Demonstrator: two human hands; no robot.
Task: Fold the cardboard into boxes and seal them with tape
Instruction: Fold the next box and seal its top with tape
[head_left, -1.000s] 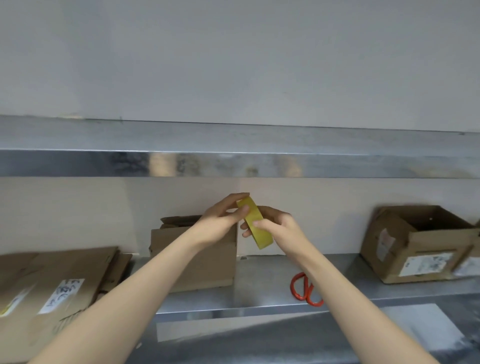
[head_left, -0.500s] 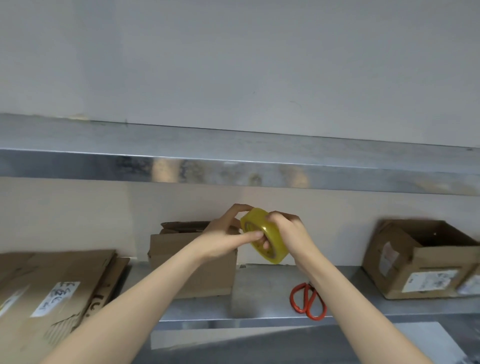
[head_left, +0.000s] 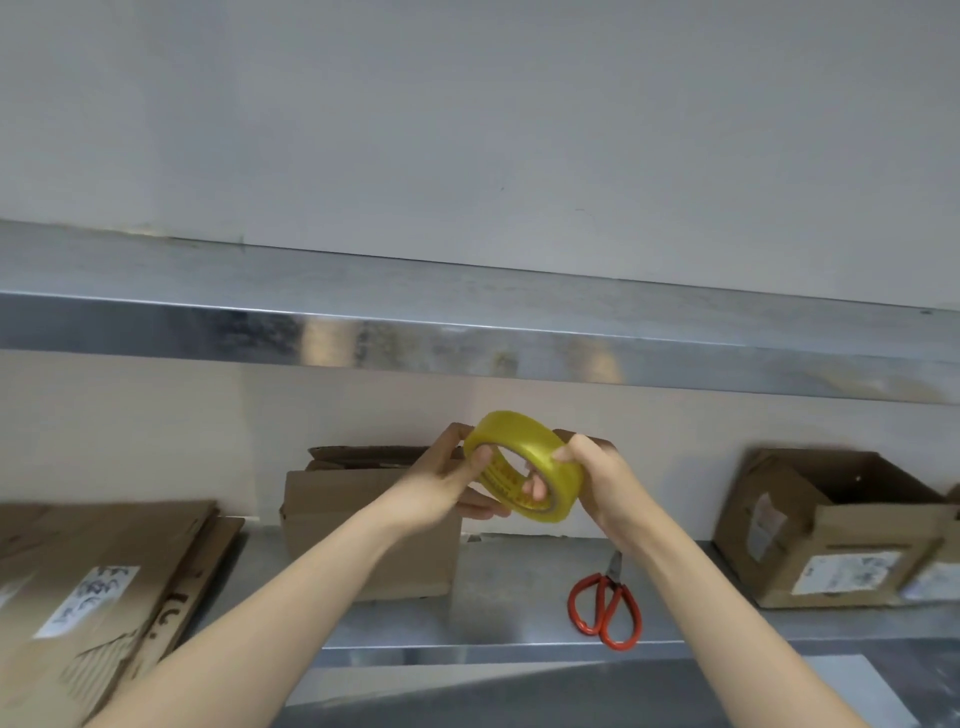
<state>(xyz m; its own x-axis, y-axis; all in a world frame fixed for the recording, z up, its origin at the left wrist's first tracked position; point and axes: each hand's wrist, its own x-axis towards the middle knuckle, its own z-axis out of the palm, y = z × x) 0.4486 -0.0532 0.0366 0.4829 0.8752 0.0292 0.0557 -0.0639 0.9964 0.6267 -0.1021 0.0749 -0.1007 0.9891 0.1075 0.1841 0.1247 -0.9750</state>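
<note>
A yellow roll of tape (head_left: 540, 460) is held up in front of me with both hands. My left hand (head_left: 441, 480) grips its left rim, thumb on the inner edge and fingers underneath. My right hand (head_left: 595, 480) holds its right side, thumb on the outer band and fingers through the core. A small cardboard box (head_left: 337, 514) with loose top flaps stands on the metal shelf (head_left: 509, 592) behind my left hand. Flat cardboard sheets (head_left: 88, 582) lie at the left.
Red-handled scissors (head_left: 605, 605) lie on the shelf under my right forearm. An open cardboard box (head_left: 831, 525) with labels stands at the right. An upper metal shelf (head_left: 467, 332) runs across above my hands, against a white wall.
The tape roll has turned from edge-on to show its open core. Both hands have shifted their hold on it and the view has tilted upward slightly.
</note>
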